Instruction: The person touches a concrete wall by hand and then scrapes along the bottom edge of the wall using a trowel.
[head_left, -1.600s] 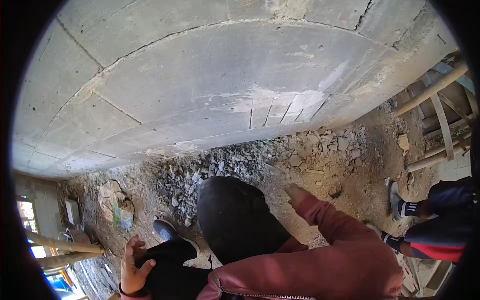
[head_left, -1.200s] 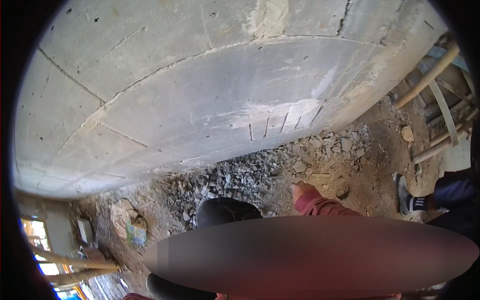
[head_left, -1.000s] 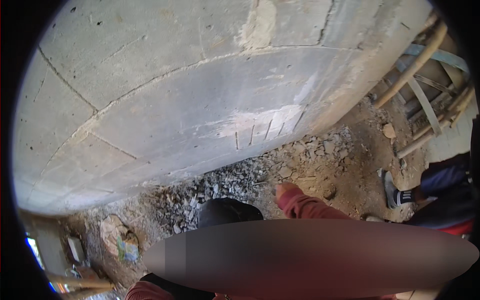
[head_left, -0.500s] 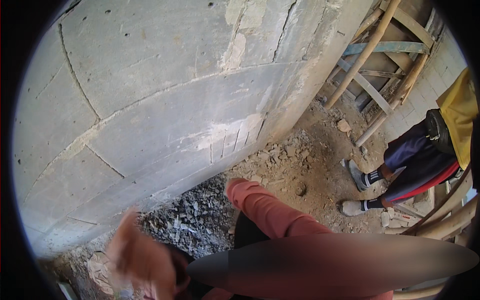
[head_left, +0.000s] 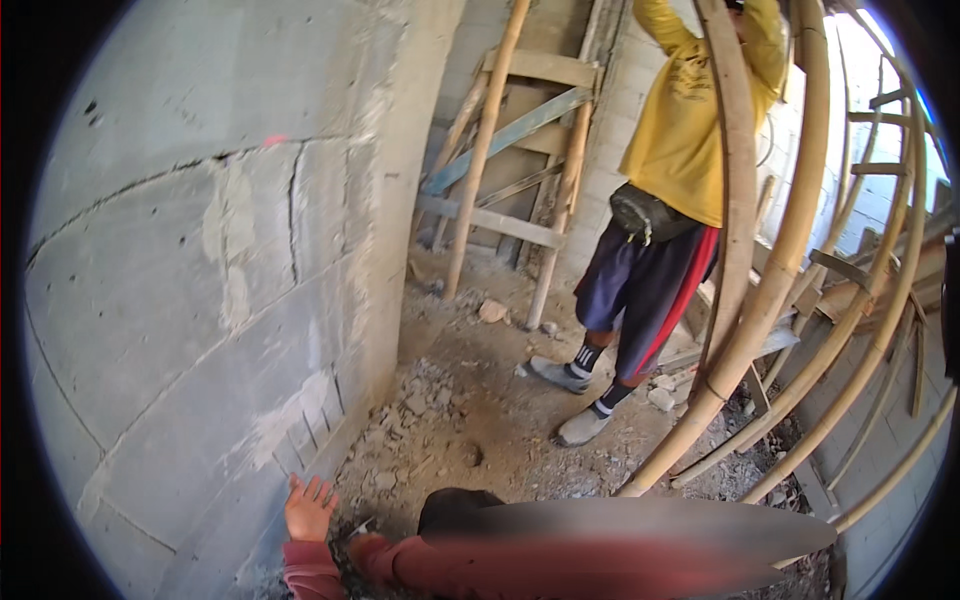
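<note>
My left hand (head_left: 309, 511) is raised beside the grey block wall (head_left: 200, 400), palm toward it. Its fingers are spread and nothing is in them. Lower and just to the right, my right hand (head_left: 366, 546) shows only in part at the end of its red sleeve (head_left: 430, 563). Its fingers look closed, and a small pale, thin piece (head_left: 362, 526) juts out by them; its kind is too small to make out. A blurred patch covers part of my body and right arm.
A co-worker in a yellow shirt (head_left: 680, 130) stands ahead with arms raised. Bamboo poles (head_left: 770, 290) curve along the right. A wooden frame (head_left: 520, 150) leans at the back. Rubble (head_left: 415, 400) lies along the wall's foot, near a small hole (head_left: 470, 454) in the dirt.
My view has swung up and right, bringing the co-worker and bamboo poles into fuller view. The left hand, blurred before, is now steady by the wall; the right appears lower in the picture.
</note>
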